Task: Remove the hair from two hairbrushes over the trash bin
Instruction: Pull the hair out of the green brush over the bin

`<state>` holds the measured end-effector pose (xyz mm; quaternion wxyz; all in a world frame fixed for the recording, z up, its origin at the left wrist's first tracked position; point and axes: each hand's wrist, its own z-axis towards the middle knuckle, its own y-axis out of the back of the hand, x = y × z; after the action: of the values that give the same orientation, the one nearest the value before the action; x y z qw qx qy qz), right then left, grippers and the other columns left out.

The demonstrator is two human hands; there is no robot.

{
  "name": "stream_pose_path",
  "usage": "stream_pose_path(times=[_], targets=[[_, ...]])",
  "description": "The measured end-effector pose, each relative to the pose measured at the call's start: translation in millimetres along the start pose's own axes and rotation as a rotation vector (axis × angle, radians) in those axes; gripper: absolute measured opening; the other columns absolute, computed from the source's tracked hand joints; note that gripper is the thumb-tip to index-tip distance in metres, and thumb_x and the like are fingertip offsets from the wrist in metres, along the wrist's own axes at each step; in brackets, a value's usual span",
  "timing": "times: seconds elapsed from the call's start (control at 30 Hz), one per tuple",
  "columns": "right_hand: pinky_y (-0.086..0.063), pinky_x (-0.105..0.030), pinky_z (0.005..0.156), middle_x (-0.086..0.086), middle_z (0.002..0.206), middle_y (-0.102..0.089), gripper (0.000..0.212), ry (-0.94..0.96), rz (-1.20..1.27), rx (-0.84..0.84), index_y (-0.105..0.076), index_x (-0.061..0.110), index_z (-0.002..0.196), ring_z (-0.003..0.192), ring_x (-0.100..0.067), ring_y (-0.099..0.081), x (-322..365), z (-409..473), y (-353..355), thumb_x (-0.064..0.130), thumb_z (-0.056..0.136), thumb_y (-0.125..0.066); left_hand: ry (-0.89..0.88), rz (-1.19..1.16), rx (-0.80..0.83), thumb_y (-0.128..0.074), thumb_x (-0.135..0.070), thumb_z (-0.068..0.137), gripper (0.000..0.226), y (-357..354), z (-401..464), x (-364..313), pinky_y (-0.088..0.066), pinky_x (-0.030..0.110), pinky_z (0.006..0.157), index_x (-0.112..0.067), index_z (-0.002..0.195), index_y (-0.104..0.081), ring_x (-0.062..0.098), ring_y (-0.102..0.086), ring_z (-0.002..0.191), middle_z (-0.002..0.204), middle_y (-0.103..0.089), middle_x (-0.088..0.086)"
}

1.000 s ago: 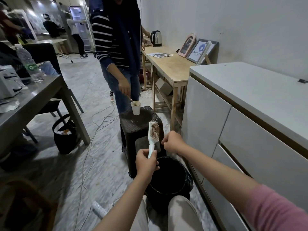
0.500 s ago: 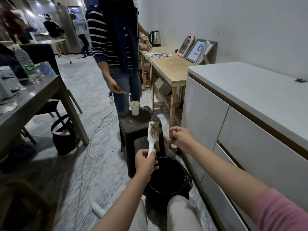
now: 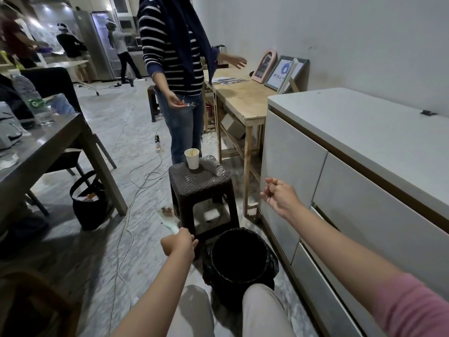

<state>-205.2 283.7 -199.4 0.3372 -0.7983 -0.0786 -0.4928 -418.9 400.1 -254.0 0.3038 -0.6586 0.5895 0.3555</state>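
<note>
White plastic hairbrush (image 3: 169,221), lower centre of the frame, gripped by the handle in my left hand (image 3: 179,244), fingers curled round it; brown hair clings to the blurred bristle head. I judge the brush sits left of the black trash bin (image 3: 240,259), over bare floor, so loosened hair could drop onto the pale marbled tiles (image 3: 126,132) rather than into the liner. Right of the bin, my right hand (image 3: 279,197) hangs raised, fingers loosely curled; whether it pinches a strand I cannot tell. A dark stool (image 3: 199,181) with a paper cup (image 3: 192,158) stands behind; cables (image 3: 136,188) trail at left, white cabinets (image 3: 340,181) at right.
</note>
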Motion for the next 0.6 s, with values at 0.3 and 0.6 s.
stream_pose_path(times=[0.3, 0.6], targets=[[-0.044, -0.026, 0.051, -0.005, 0.076, -0.057, 0.03, 0.059, -0.683, -0.066, -0.063, 0.01, 0.072, 0.06, -0.015, -0.049, -16, 10, 9, -0.007, 0.088, -0.045, -0.072, 0.033, 0.052, -0.061, -0.006, 0.091, 0.019, 0, -1, -9, -0.055, 0.035, 0.056, 0.002, 0.108, -0.058, 0.022, -0.06, 0.062, 0.077, -0.059, 0.014], [-0.042, -0.021, 0.044, -0.002, 0.065, -0.064, 0.029, 0.104, -1.152, -0.046, -0.063, 0.013, 0.056, 0.079, -0.023, -0.069, -10, 4, 2, -0.001, 0.08, -0.066, -0.155, 0.115, 0.34, -0.061, -0.012, 0.093, 0.012, -16, -25, -3, -0.05, 0.03, 0.049, -0.002, 0.088, -0.056, 0.019, -0.057, 0.058, 0.075, -0.057, 0.012]])
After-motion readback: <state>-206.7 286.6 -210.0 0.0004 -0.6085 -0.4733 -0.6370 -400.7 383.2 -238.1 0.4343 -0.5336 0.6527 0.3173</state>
